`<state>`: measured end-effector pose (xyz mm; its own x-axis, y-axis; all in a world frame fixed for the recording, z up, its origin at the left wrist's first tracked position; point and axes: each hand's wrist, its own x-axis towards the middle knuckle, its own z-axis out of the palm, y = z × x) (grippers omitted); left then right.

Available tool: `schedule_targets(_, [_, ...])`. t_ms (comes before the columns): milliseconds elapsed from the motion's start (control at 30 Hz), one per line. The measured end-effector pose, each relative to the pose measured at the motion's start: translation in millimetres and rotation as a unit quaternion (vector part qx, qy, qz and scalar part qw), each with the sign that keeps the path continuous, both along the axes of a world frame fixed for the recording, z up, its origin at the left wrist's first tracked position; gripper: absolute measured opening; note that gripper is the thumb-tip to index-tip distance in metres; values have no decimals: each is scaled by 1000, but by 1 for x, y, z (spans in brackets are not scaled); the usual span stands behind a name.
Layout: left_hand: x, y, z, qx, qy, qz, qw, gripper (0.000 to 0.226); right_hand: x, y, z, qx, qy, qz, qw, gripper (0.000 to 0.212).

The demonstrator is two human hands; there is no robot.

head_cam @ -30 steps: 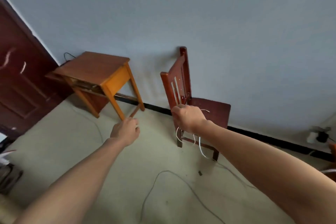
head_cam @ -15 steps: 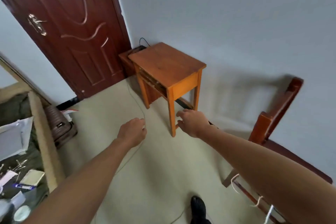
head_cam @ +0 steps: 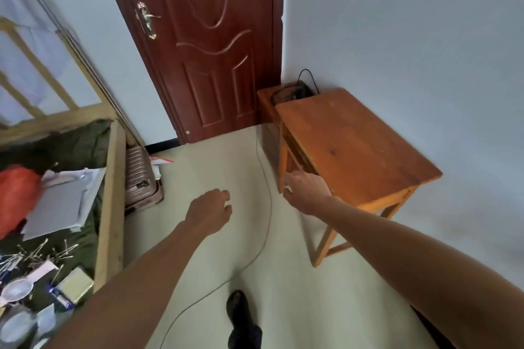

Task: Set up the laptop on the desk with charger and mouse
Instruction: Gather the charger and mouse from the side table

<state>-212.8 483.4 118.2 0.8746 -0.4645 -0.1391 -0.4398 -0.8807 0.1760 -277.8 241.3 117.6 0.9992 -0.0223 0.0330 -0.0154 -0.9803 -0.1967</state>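
A small orange wooden desk (head_cam: 351,144) stands against the pale wall at the right, its top bare. Behind it, on a lower dark stand, lies a black power strip (head_cam: 299,92) with a black cable. A grey closed laptop (head_cam: 56,207) lies on the bed at the left. My left hand (head_cam: 209,211) hovers over the floor with fingers loosely curled and holds nothing. My right hand (head_cam: 304,191) reaches toward the desk's near left corner, fingers apart, empty. No mouse is visible.
A thin cable (head_cam: 266,207) runs along the floor from the desk's back past my shoe (head_cam: 241,314). A dark red door (head_cam: 204,45) is shut ahead. A ribbed suitcase (head_cam: 140,178) stands beside the wooden bed frame (head_cam: 112,207). Clutter covers the bed.
The view has swung left from the chair to the desk and door. My right hand has left the chair back and white cord and now reaches toward the desk.
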Motion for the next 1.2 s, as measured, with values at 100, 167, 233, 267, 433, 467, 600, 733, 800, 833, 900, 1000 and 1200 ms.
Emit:
schedule_targets(100, [79,-5,-8,9,-5,-8,1000,34,78,-5,-10,6,15,-5,1000,31])
schedule_targets(167, [136,-9,-10,11,-2,-20,1000,34,132,-10,-14,6,23,-22,999,31])
schedule_targets(233, [179,-14,-3,21,3,-39,999,33,172,-13,-9,1,35,-35,999,33])
schedule_targets(267, [211,-18,2,19,0,-45,999,32,202,-16,-6,2,33,-42,999,34])
schedule_targets(433, [336,-53,16,18,-8,-65,998,30,315,-45,7,6,17,-68,998,27])
schedule_targets(467, [352,-61,15,19,-8,-69,997,29,329,-52,6,5,15,-73,997,26])
schedule_targets(600, [425,-103,3,13,11,-81,997,29,398,-87,-10,11,26,-85,996,28])
schedule_targets(733, [496,-148,-5,1,22,-80,997,28,468,-126,-30,21,47,-98,994,31])
schedule_targets(800, [540,-174,-8,-10,34,-66,997,27,508,-151,-41,35,69,-105,991,32])
schedule_targets(833, [559,-186,-9,-11,37,-67,997,28,525,-162,-47,35,82,-105,990,32])
schedule_targets(900, [592,-205,-9,-8,45,-72,996,30,554,-183,-55,37,109,-114,987,32])
schedule_targets(1000, [638,-232,-8,-2,63,-75,995,33,594,-215,-63,43,135,-134,981,35])
schedule_targets(1200, [726,-285,-24,17,88,-118,989,35,660,-274,-82,64,155,-205,964,36])
